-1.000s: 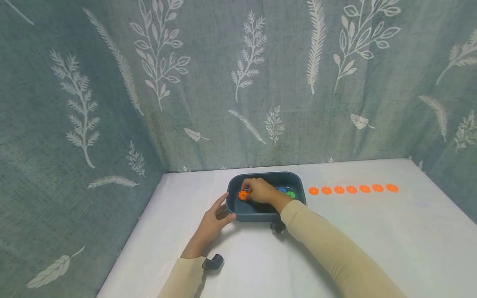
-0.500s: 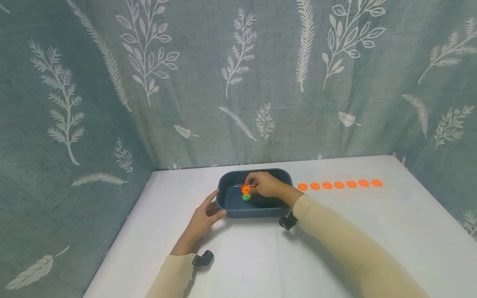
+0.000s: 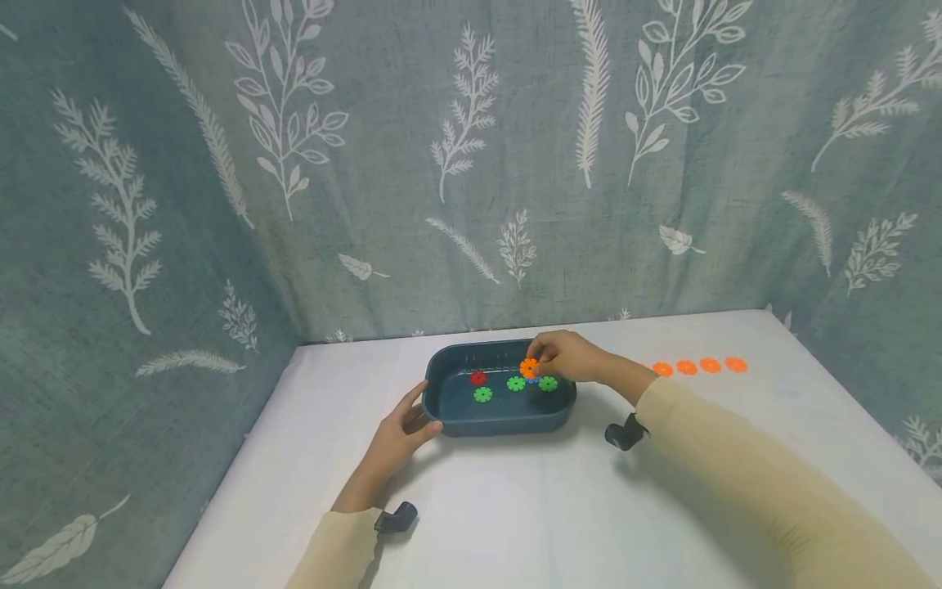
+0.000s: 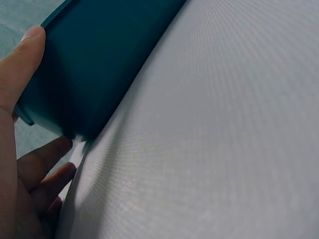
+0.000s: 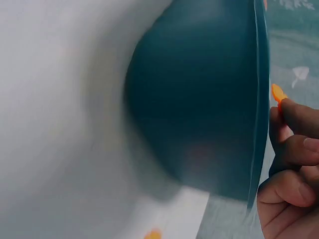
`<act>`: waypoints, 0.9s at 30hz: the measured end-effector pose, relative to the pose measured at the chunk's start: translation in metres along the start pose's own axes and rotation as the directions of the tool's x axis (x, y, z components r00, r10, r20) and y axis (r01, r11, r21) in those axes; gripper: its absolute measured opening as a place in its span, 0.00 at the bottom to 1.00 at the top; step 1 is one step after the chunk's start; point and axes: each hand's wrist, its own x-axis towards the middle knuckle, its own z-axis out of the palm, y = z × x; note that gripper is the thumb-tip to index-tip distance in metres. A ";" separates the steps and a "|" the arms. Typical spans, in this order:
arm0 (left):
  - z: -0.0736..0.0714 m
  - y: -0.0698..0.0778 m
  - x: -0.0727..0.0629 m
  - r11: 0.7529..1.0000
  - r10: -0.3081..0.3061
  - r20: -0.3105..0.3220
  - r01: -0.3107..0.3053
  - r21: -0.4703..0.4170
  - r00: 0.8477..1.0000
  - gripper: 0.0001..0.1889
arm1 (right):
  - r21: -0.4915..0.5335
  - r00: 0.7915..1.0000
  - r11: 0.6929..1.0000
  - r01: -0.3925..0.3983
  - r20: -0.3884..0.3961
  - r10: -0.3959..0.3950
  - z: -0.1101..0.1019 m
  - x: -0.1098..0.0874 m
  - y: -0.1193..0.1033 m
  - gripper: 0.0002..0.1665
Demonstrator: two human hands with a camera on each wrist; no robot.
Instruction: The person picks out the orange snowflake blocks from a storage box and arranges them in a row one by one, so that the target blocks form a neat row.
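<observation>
A dark blue-green tub (image 3: 500, 426) stands on the white table. My left hand (image 3: 397, 433) holds its near left corner, thumb (image 4: 31, 50) on the front wall and fingers spread round the end wall. Over the right part of the tub, my right hand (image 3: 572, 357) pinches an orange flower-shaped disc (image 3: 529, 368) with notched edges; the right wrist view catches this orange disc (image 5: 277, 93) edge-on just past the rim. Inside the tub lie a red disc (image 3: 478, 378), three green discs, one of them a green disc (image 3: 482, 394) nearest the front, and a partly covered blue disc (image 3: 533, 379).
Several orange discs (image 3: 687, 367) form a row on the white table (image 3: 500, 507) to the right of the tub; the right forearm partly hides the row's near end. A grey-green curtain (image 3: 383, 164) with leaf prints rises behind and at both sides.
My right hand has moved from the tub's left part to its right part, carrying the orange disc. More discs inside the tub show now. The left hand stays at the corner.
</observation>
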 end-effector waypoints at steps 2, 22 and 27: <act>0.001 0.000 0.000 1.000 -0.004 0.001 0.004 0.000 1.000 0.44 | -0.021 1.000 1.000 -0.011 -0.008 0.011 -0.006 -0.005 0.006 0.15; 0.002 0.000 0.001 1.000 0.019 0.011 -0.019 0.002 1.000 0.45 | 0.125 0.979 0.982 -0.144 -0.126 0.160 -0.064 -0.060 0.071 0.20; 0.000 0.001 -0.001 1.000 0.012 0.001 -0.012 -0.009 1.000 0.45 | 0.175 0.966 0.967 -0.185 -0.147 0.212 -0.075 -0.073 0.093 0.22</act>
